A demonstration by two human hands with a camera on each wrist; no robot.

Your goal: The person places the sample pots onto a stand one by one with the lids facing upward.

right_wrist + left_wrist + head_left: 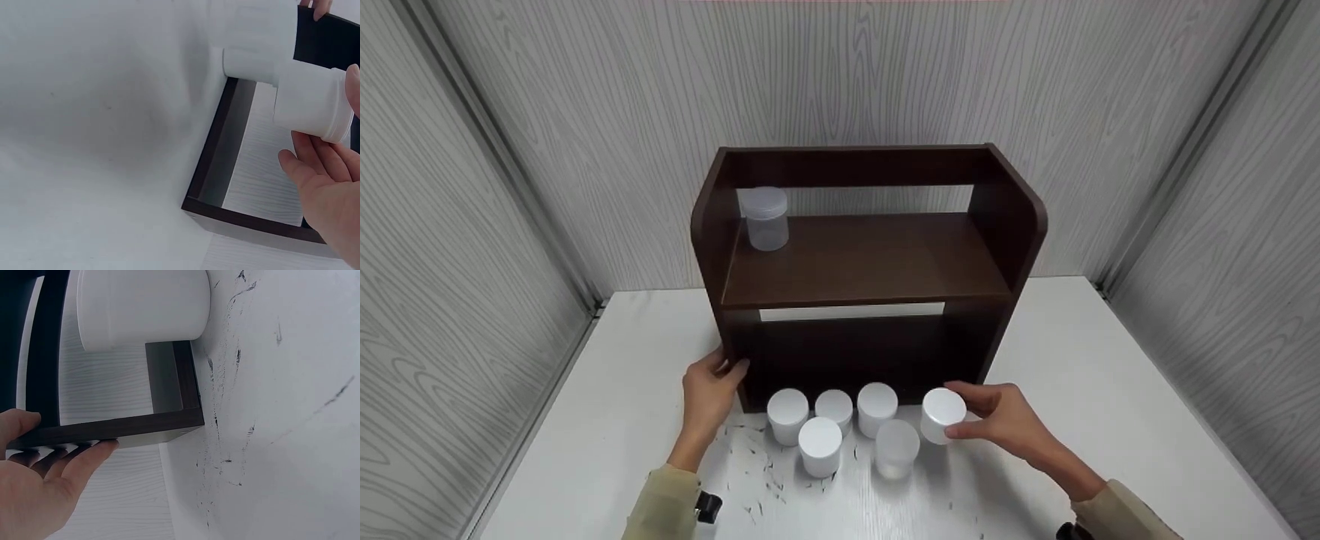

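My right hand holds a white lidded jar between thumb and fingers, in front of the shelf's lower right. In the right wrist view that jar appears raised off the table. The dark brown two-tier shelf has its left side panel gripped by my left hand. In the left wrist view, the thumb lies on one face of that panel and the fingers on the other. Several white jars, one of them a front jar, stand before the shelf beside a translucent jar.
One translucent lidded jar stands at the left end of the upper shelf board. Dark scuff marks streak the white table around the jars. Grey wood-patterned panels enclose the back and both sides.
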